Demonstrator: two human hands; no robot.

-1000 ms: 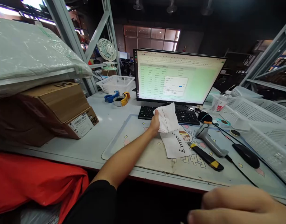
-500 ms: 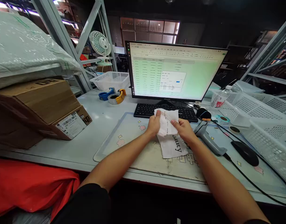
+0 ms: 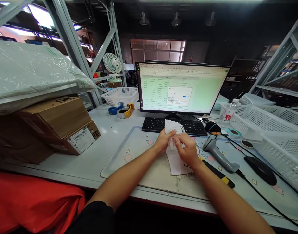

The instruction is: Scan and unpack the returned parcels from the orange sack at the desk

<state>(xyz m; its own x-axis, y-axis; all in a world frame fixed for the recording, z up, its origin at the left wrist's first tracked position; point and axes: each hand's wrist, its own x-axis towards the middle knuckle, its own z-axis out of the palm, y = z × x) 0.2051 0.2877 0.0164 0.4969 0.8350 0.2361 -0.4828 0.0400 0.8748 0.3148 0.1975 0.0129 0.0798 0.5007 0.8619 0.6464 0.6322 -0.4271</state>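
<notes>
Both of my hands meet over a desk mat (image 3: 139, 152) in front of the keyboard (image 3: 158, 124). My left hand (image 3: 165, 141) pinches the upper part of a white paper slip (image 3: 172, 126). My right hand (image 3: 186, 149) is closed on the same white paper from the right, covering its middle. The slip's lower end (image 3: 175, 165), printed with dark letters, lies on the mat under my right hand.
A lit monitor (image 3: 181, 89) stands behind the keyboard. A grey barcode scanner (image 3: 218, 152), a black-and-yellow utility knife (image 3: 220, 175) and a black mouse (image 3: 259, 165) lie to the right, beside white baskets (image 3: 268, 130). Cardboard boxes (image 3: 54, 126) sit left, tape dispensers (image 3: 121, 110) behind.
My right hand came up from the bottom edge and took hold of the paper beside my left hand. The paper is now folded tighter, and its printed end is mostly covered.
</notes>
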